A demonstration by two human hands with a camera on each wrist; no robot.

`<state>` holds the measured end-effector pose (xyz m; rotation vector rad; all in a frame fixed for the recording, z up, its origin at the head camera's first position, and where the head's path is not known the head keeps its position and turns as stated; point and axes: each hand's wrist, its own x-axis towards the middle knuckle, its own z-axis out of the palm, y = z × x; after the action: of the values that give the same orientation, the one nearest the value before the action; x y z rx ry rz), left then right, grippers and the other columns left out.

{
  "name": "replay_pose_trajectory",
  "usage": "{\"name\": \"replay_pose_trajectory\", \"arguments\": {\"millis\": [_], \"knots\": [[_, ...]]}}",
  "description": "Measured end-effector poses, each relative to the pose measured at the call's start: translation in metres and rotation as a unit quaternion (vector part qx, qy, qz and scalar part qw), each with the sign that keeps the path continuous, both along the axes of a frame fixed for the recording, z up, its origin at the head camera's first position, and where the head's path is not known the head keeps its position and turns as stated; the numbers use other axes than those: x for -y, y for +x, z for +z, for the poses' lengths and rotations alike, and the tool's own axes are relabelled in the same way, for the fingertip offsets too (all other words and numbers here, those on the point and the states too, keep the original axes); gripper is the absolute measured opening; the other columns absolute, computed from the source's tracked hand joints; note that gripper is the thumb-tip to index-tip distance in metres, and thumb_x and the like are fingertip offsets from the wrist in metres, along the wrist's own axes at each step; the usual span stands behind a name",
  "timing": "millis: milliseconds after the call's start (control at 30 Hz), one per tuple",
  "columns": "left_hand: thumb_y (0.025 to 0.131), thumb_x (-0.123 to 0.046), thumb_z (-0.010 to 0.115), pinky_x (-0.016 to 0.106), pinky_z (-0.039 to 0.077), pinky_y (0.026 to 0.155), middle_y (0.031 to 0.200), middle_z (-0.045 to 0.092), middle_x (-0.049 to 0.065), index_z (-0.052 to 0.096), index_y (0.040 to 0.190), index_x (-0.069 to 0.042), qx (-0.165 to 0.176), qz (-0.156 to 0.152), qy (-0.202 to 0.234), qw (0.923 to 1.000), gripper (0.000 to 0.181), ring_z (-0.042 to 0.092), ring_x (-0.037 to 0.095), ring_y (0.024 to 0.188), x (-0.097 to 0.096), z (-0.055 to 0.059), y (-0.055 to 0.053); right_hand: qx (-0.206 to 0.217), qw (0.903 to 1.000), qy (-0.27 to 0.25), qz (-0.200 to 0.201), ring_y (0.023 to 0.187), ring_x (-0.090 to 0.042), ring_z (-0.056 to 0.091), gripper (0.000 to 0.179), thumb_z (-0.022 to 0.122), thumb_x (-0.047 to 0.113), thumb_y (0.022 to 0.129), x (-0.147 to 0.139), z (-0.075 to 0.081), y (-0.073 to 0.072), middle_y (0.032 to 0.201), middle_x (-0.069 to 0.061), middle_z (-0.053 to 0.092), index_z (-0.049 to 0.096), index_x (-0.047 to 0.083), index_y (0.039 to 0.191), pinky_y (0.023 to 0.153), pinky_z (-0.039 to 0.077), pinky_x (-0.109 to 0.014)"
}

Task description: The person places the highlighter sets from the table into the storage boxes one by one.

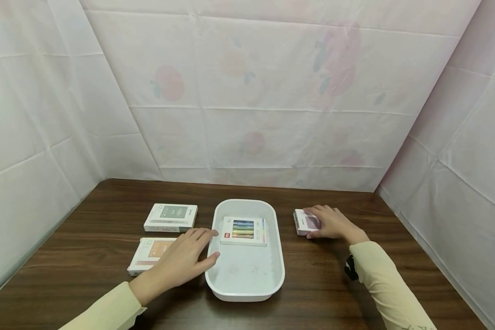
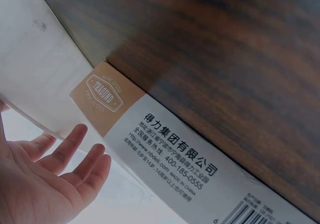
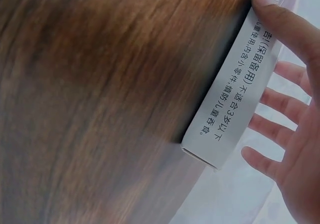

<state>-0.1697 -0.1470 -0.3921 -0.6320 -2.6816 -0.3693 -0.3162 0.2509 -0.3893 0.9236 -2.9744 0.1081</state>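
Note:
My left hand reaches over the orange-labelled white box, its fingertips at the left rim of a white tray. Its fingers are spread and relaxed, holding nothing. In the left wrist view, that box's printed side lies beyond the fingers. Inside the tray, toward its far end, lies a flat box of coloured pens with a rainbow window. On the right, my right hand grips a white box with a purple label, thumb on the near side. In the right wrist view the box's printed side shows.
A white box with a green label lies left of the tray, behind the orange-labelled one. All stand on a dark wooden table. Pale printed cloth hangs behind the table and along both sides.

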Motion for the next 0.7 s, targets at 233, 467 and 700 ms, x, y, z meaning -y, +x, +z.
{"name": "replay_pose_trajectory", "arguments": {"millis": [233, 467, 700], "knots": [[0.083, -0.045, 0.057, 0.04, 0.045, 0.089, 0.113, 0.06, -0.001, 0.057, 0.117, -0.016, -0.002, -0.001, -0.001, 1.0, 0.044, 0.054, 0.019, 0.109, 0.0, 0.0, 0.0, -0.007, 0.9999, 0.009, -0.009, 0.113, -0.037, 0.048, 0.079, 0.072, 0.053, 0.068, 0.001, 0.007, 0.003, 0.126, -0.014, 0.053, 0.047, 0.013, 0.132, 0.089, 0.036, -0.058], [0.083, -0.045, 0.057, 0.039, 0.045, 0.089, 0.113, 0.06, -0.001, 0.057, 0.116, -0.015, -0.005, -0.002, -0.002, 1.0, 0.044, 0.054, 0.019, 0.108, 0.0, 0.0, 0.0, -0.027, 0.9995, 0.013, -0.012, 0.111, -0.036, 0.049, 0.079, 0.071, 0.054, 0.067, 0.002, 0.015, 0.006, 0.124, -0.014, 0.054, 0.049, 0.012, 0.129, 0.087, 0.037, -0.057], [0.084, -0.045, 0.056, 0.04, 0.046, 0.089, 0.113, 0.06, -0.001, 0.057, 0.117, -0.016, 0.003, 0.0, -0.001, 1.0, 0.044, 0.053, 0.019, 0.109, 0.0, 0.001, 0.0, -0.045, 0.9989, 0.008, -0.007, 0.109, -0.036, 0.05, 0.078, 0.071, 0.055, 0.066, 0.004, 0.024, 0.009, 0.121, -0.013, 0.056, 0.051, 0.012, 0.128, 0.087, 0.038, -0.056]]}}
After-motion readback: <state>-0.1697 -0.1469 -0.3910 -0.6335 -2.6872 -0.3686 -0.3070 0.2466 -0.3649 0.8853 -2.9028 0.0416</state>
